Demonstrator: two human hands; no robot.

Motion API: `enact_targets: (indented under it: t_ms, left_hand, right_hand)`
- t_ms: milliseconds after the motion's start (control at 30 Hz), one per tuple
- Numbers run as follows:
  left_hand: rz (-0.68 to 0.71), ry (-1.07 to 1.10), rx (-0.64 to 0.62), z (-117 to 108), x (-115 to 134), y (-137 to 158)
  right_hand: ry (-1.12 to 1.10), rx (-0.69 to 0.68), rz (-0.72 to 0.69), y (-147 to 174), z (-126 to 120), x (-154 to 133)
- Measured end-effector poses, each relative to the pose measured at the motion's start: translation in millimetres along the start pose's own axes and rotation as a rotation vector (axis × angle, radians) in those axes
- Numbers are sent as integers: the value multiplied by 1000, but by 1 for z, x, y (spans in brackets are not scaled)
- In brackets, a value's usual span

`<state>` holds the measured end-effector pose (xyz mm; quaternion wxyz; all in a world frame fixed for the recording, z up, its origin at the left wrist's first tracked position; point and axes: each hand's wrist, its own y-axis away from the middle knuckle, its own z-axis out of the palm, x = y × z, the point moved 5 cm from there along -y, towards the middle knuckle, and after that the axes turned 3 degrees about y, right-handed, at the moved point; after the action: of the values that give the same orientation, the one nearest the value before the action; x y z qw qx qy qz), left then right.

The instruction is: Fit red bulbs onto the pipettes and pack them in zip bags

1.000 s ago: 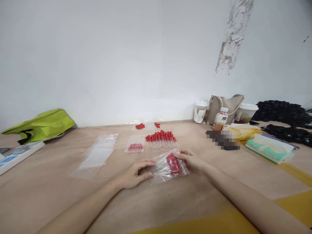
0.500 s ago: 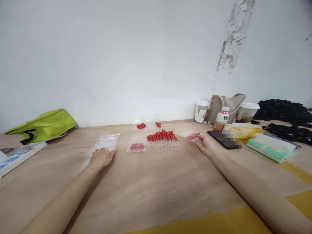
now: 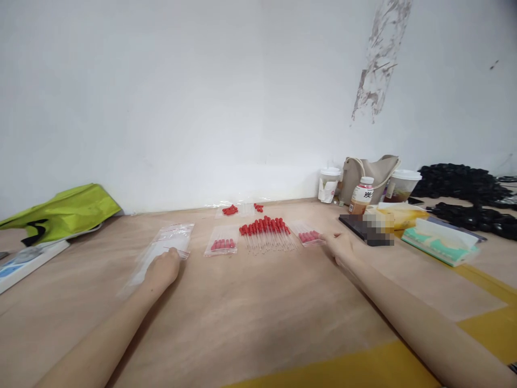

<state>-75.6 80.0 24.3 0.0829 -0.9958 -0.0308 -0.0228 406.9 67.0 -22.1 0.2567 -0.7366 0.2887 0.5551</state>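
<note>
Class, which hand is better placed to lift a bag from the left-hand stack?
Probably the left hand: it is over that bag stack, while the right hand is farther off, by a filled bag.

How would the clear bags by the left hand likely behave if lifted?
The clear bags would probably flop, as they look like thin film lying flat. They are likely light, since nothing bulky shows inside. They may slide over one another, given their glossy surfaces and overlapping edges.

brown-covered tbl (image 3: 242, 318) w/ red-topped droppers (image 3: 266, 227), clear zip bags (image 3: 221, 243), tissue pk (image 3: 434, 243), btl (image 3: 361, 198)
</note>
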Motion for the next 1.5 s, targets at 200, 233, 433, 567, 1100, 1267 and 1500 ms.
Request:
enact_targets:
  t_ms: [200, 233, 433, 567, 1100, 1267, 1500]
  left_hand:
    - [14, -131, 38, -15, 4, 3]
    - [7, -145, 53, -22, 5, 2]
    - [275, 4, 184, -60, 73, 30]
    - [705, 322, 130, -31, 148, 81]
    - [1080, 442, -469, -6, 138, 94]
    - [984, 489, -292, 3, 151, 98]
    - [974, 580, -124, -11, 165, 100]
  right_hand:
    - [96, 62, -238, 11, 1, -14]
    - [96, 43, -276, 12, 4, -16]
    - [190, -228, -456, 15, 35, -32]
    - [306, -288, -508, 13, 70, -48]
    - [157, -331, -216, -11, 128, -60]
    - [-30, -335, -145, -6, 101, -77]
    - [-338, -367, -162, 42, 38, -60]
